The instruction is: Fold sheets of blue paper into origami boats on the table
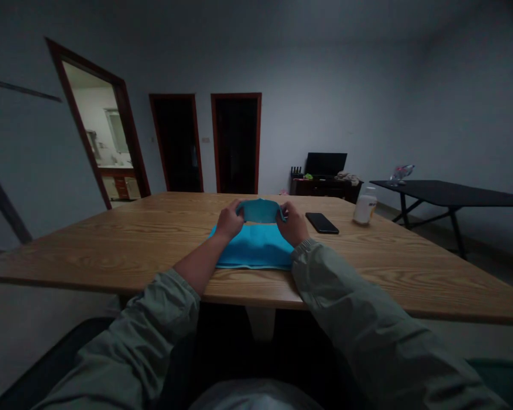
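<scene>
Blue cloth (254,249): soft, light and limp by the look of it, lying flat on the wooden table (111,253) near its nearer edge, with one part lifted and bowed upward.

Left hand (229,222): pinching the lifted edge at its left end.

Right hand (293,224): pinching the same edge at its right end, apart from my left hand, with the cloth spanning the gap.

Best hold: that raised edge, near its ends (the flat part would likely slide and bunch).

Nearby: a black smartphone (322,222) lies just beside my right hand, the nearest thing in the way; a white plastic bottle (365,209) stands farther right (well clear of the cloth).
</scene>
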`<state>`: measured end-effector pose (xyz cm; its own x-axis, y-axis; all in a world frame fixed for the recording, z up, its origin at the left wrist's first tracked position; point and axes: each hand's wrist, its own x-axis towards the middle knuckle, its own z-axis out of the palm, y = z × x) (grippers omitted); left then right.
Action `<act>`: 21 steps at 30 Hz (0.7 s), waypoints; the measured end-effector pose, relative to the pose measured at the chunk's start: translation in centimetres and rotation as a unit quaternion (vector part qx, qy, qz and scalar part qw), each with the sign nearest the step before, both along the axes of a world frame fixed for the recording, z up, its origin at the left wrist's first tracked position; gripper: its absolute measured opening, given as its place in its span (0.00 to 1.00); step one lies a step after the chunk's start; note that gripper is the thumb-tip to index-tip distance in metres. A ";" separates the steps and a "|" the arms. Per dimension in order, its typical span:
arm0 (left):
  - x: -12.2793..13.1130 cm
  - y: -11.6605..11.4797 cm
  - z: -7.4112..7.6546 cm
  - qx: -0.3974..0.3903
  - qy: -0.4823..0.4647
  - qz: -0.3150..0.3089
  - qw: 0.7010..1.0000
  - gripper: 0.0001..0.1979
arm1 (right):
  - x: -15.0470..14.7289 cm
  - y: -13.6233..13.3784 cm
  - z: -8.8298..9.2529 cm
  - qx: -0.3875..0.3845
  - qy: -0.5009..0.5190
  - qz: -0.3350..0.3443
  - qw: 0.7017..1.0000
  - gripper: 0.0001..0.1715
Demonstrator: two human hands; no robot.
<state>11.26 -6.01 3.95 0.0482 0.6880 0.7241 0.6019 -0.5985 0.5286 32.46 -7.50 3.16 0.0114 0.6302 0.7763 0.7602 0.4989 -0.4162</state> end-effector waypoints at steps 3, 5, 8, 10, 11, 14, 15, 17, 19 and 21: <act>-1.0 1.3 -0.9 -0.030 0.063 -0.021 0.997 0.18 | 1.6 1.3 -1.2 -0.024 -0.022 0.041 0.999 0.20; -1.4 2.0 -1.7 -0.073 0.159 -0.025 0.984 0.18 | 2.5 2.1 -2.1 -0.051 -0.099 0.060 0.992 0.29; -1.5 2.4 -2.8 -0.141 0.300 -0.029 0.943 0.20 | 3.1 2.7 -3.1 -0.119 -0.238 0.083 0.961 0.32; -1.3 2.3 -3.2 -0.156 0.351 -0.048 0.922 0.20 | 3.0 2.6 -3.2 -0.160 -0.288 0.107 0.938 0.29; -1.2 2.1 -3.2 -0.160 0.362 -0.060 0.916 0.19 | 2.8 2.5 -3.2 -0.177 -0.301 0.117 0.930 0.26; -0.8 1.5 -3.0 -0.174 0.380 -0.089 0.904 0.19 | 2.2 1.9 -2.8 -0.223 -0.319 0.112 0.914 0.20; -0.7 1.4 -2.9 -0.176 0.385 -0.093 0.901 0.19 | 2.0 1.8 -2.7 -0.234 -0.323 0.103 0.911 0.21; -0.5 1.3 -2.7 -0.173 0.401 -0.090 0.895 0.21 | 1.7 1.7 -2.6 -0.235 -0.330 0.090 0.910 0.20; -0.4 1.2 -2.7 -0.172 0.411 -0.077 0.892 0.24 | 1.5 1.7 -2.6 -0.216 -0.339 0.092 0.911 0.22; -0.4 1.2 -2.7 -0.175 0.412 -0.066 0.892 0.29 | 1.4 1.8 -2.6 -0.195 -0.340 0.093 0.915 0.27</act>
